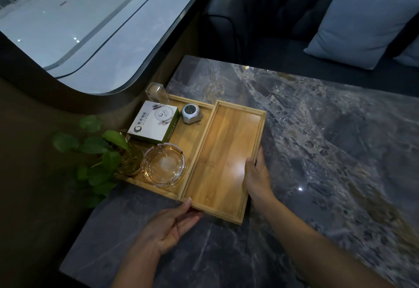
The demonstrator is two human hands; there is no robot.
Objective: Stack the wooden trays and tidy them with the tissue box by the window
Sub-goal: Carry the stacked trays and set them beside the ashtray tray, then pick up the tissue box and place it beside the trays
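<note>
An empty wooden tray (pixel 223 151) lies lengthwise on the marble table, its left side overlapping a second wooden tray (pixel 188 139) by the window. My right hand (pixel 257 174) grips the empty tray's right rim, thumb inside. At the tray's near left corner, my left hand (pixel 175 222) has fingers under the edge and thumb on top. The white and green tissue box (pixel 155 121) stands in the second tray at its far left.
The second tray also holds a glass ashtray (pixel 163 167), a small grey device (pixel 191 113) and a potted green plant (pixel 106 151). A clear holder (pixel 156 93) stands behind it. The marble table (pixel 317 140) stretches right; a sofa with a blue cushion (pixel 360 22) lies beyond.
</note>
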